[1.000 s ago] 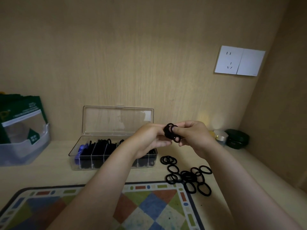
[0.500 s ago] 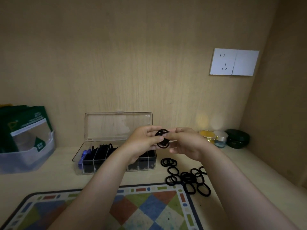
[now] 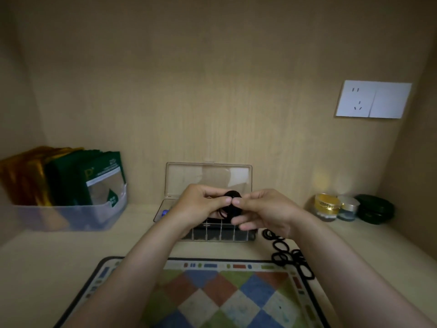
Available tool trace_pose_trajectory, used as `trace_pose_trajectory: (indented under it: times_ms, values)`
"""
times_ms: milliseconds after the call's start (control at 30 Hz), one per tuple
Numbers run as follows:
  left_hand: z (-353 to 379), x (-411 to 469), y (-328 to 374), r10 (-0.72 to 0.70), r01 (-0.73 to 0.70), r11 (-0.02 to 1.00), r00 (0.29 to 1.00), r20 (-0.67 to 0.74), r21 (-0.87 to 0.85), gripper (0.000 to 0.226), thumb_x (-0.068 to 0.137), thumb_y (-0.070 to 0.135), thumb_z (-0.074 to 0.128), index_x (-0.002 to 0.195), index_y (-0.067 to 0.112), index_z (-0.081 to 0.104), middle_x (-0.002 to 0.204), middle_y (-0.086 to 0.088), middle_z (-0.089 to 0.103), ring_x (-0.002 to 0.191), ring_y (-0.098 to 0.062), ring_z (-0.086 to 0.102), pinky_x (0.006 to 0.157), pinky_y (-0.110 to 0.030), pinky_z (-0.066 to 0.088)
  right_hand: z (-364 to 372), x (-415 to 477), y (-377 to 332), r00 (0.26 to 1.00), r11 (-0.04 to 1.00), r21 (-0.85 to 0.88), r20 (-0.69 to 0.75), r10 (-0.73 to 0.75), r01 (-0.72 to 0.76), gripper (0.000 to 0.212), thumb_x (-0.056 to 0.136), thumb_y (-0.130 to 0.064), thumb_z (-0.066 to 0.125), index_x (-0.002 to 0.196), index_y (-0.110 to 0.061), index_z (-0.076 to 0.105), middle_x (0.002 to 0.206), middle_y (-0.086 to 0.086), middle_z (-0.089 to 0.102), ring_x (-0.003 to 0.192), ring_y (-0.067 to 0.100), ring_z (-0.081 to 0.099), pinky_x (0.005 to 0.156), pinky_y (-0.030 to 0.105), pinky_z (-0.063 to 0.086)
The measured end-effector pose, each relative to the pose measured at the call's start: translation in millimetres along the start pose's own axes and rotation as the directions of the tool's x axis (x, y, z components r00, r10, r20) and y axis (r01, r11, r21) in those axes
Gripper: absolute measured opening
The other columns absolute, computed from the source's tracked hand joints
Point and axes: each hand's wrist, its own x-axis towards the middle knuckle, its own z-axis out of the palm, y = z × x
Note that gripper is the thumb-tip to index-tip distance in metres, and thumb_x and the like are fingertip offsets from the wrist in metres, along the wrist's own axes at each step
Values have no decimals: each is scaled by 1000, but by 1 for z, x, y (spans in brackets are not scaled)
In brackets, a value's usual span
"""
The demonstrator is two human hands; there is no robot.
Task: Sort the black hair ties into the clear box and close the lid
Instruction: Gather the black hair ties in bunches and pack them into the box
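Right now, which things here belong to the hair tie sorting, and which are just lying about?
In the job: left hand and right hand pinching a bunch of hair ties, loose hair ties, clear box, lid up.
Lying about: patterned mat, tub of packets, two jars, green case, wall socket.

Dim, warm light is washing the wooden back wall (image 3: 212, 102), fading into dark corners. A pale glow is showing above the gold-lidded jar (image 3: 327, 204). Edges are bending; details are looking soft.
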Motion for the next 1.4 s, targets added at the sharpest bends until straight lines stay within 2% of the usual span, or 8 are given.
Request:
trace_pose_trajectory:
  times_ms: [200, 300, 533, 667, 767, 1067, 1267, 1400]
  values:
    - [-33, 1, 7, 38, -44, 994, 998, 54, 102, 29, 104, 24, 48, 125, 25, 68, 110, -4, 74, 90, -10, 69, 80, -30, 60, 24, 24, -28, 997, 992, -120, -58, -56, 49, 23, 87, -8, 73, 102, 8, 67, 85, 21, 75, 70, 22, 74, 61, 27, 63]
    - [-49, 9, 4, 89, -75, 975, 994, -62, 210, 35, 105, 25, 43, 137, 29, 58, 122, 1, 68, 100, -11, 65, 92, -36, 56, 30, 37, -41, 989, 984, -160, -115, -97, 78, 17, 87, -8, 73, 99, 3, 71, 88, 20, 75, 66, 23, 71, 57, 29, 62]
    - [-75, 18, -22, 129, -24, 908, 965, -227, 417, 32, 101, 22, 49, 129, 30, 62, 125, 5, 67, 118, -12, 59, 101, -30, 45, 45, 70, -30, 928, 868, -496, -323, -187, 2, 29, 83, -18, 80, 99, 4, 71, 94, 18, 76, 52, 15, 66, 40, 21, 34]
    - [-82, 19, -36, 141, -7, 873, 961, -238, 487, 30, 101, 20, 50, 126, 29, 65, 121, 7, 68, 114, -9, 59, 91, -22, 41, 62, 84, -13, 915, 682, -730, -305, -263, -47, 16, 80, -30, 81, 78, -15, 76, 79, 8, 75, 65, 19, 69, 58, 34, 54]
    - [-83, 20, -47, 141, -18, 859, 969, -203, 511, 29, 100, 19, 51, 122, 31, 68, 122, 8, 68, 112, -8, 60, 94, -24, 45, 74, 84, -3, 911, 479, -871, -282, -301, -111, 12, 83, -38, 77, 83, -27, 76, 75, -6, 70, 67, 13, 66, 56, 27, 50]
    - [-82, 21, -58, 124, -40, 722, 990, -72, 691, 36, 99, 28, 44, 125, 45, 61, 117, 9, 54, 128, -15, 39, 110, -38, 37, 92, 99, -5, 959, 121, -973, -218, -183, -198, 22, 90, -32, 66, 104, -16, 70, 91, 1, 66, 85, 20, 64, 73, 31, 53]
    - [-75, 14, -51, 100, -51, 574, 995, -8, 817, 37, 100, 43, 45, 135, 46, 54, 136, 7, 45, 133, -15, 28, 111, -34, 25, 80, 105, -10, 989, 249, -963, -124, -76, -101, 19, 86, -26, 68, 96, -12, 75, 83, 7, 69, 78, 19, 64, 68, 30, 51]
    - [-70, 16, -51, 76, -38, 487, 997, 1, 873, 39, 99, 45, 42, 136, 46, 53, 134, 5, 42, 133, -17, 27, 110, -36, 26, 69, 86, -13, 987, 345, -938, -36, -157, 21, 20, 90, -25, 65, 104, -19, 79, 98, 2, 75, 90, 17, 67, 83, 31, 54]
